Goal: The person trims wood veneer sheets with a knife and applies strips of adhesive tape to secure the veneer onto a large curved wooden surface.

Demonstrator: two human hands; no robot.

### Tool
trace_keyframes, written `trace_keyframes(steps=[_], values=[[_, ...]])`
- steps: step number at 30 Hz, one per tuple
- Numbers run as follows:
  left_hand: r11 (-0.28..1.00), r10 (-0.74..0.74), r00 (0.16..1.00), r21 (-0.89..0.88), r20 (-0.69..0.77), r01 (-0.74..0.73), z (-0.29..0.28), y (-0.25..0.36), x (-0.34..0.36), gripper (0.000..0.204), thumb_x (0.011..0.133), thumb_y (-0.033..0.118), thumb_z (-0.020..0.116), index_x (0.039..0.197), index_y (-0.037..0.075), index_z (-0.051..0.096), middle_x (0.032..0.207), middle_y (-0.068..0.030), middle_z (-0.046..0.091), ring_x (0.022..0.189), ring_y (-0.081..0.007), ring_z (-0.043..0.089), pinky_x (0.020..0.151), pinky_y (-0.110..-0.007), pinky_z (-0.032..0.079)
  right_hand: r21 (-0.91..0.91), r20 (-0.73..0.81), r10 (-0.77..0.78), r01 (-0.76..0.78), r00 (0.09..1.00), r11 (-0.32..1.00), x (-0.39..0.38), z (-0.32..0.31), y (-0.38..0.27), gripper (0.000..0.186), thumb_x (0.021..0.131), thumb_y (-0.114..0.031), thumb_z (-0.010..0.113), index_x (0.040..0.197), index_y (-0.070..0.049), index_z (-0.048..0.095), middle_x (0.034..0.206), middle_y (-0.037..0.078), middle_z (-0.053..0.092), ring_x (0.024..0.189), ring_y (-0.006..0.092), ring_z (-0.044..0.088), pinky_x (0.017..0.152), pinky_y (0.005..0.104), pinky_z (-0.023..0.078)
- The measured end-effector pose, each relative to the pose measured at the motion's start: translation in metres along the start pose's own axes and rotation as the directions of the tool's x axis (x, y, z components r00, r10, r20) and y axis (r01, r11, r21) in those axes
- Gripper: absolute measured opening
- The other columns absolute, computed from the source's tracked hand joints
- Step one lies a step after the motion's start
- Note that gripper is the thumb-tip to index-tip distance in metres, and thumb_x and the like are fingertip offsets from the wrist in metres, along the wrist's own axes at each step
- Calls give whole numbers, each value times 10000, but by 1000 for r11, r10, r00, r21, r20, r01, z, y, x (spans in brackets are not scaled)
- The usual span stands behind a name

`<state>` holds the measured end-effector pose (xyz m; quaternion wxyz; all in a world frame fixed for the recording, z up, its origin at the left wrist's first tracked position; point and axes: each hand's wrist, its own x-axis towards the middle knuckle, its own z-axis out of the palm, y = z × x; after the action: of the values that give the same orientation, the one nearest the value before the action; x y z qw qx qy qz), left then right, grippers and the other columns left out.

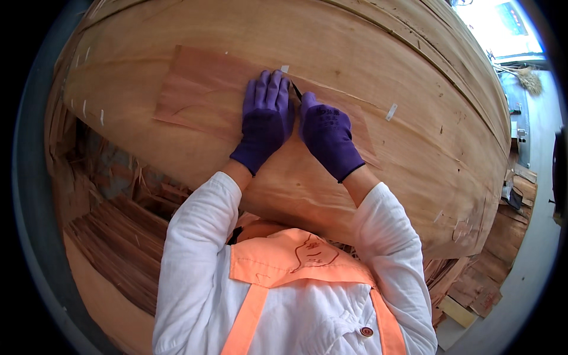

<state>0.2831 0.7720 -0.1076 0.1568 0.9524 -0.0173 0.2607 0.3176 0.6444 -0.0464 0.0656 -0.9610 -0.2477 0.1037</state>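
A thin reddish veneer strip (195, 89) lies across a large pale wood veneer sheet (414, 177). My left hand (265, 115), in a purple glove, lies palm down on the strip with fingers stretched out. Close to its right, my right hand (325, 130), also gloved, grips a dark narrow blade (296, 89), point toward the left fingertips. The handle is mostly hidden in the fist. Small white tape pieces (391, 112) sit on the sheet, one just beyond my left fingertips.
Stacked veneer strips (109, 242) lie below the sheet at lower left. Scrap wood pieces (479, 284) are at lower right. At the upper right are a straw broom (528, 83) and a bright opening (503, 26) beside a grey floor strip (547, 118).
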Motion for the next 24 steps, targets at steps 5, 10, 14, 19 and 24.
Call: trace_keyframes(steps=[5, 10, 14, 19, 24], values=[[998, -1, 1000, 65, 3, 1, 0, 0, -1, 459, 857, 198, 576, 1252, -29, 520, 1339, -174, 493, 1279, -361, 424, 1061, -506, 320, -23, 35, -71, 72, 997, 997, -14, -3, 16, 156, 906, -210, 511, 980, -73, 493, 707, 189, 644, 658, 371, 651, 559, 473, 496], [997, 18, 1000, 70, -14, -17, -4, 3, 2, 439, 861, 189, 571, 1237, -33, 530, 1331, -178, 493, 1254, -356, 445, 1044, -495, 343, -101, 79, -235, 242, 969, 965, -27, -21, 68, 143, 914, -222, 522, 955, -84, 517, 666, 145, 616, 633, 355, 623, 544, 478, 465], [999, 16, 999, -27, -46, -17, -14, 7, 8, 416, 855, 149, 587, 1228, -28, 539, 1302, -185, 514, 1222, -366, 469, 1031, -481, 364, -127, 119, -365, 378, 924, 917, -13, -36, 82, 133, 923, -213, 511, 960, -86, 527, 656, 143, 596, 640, 354, 608, 550, 475, 455], [950, 11, 1000, -313, -19, -16, -6, 39, -6, 386, 855, 129, 602, 1216, -1, 560, 1196, -189, 592, 1136, -364, 540, 1013, -462, 397, -138, 125, -400, 415, 908, 899, -8, -39, 81, 118, 911, -197, 517, 957, -91, 535, 673, 148, 600, 653, 355, 610, 567, 464, 462], [975, 99, 995, -199, 8, -95, -3, 41, -11, 372, 845, 127, 605, 1200, 21, 581, 1178, -157, 592, 1153, -341, 532, 1012, -460, 400, -205, 153, -465, 489, 872, 848, -2, -42, 111, 95, 863, -160, 549, 926, -90, 542, 701, 128, 615, 678, 341, 620, 583, 443, 476]])
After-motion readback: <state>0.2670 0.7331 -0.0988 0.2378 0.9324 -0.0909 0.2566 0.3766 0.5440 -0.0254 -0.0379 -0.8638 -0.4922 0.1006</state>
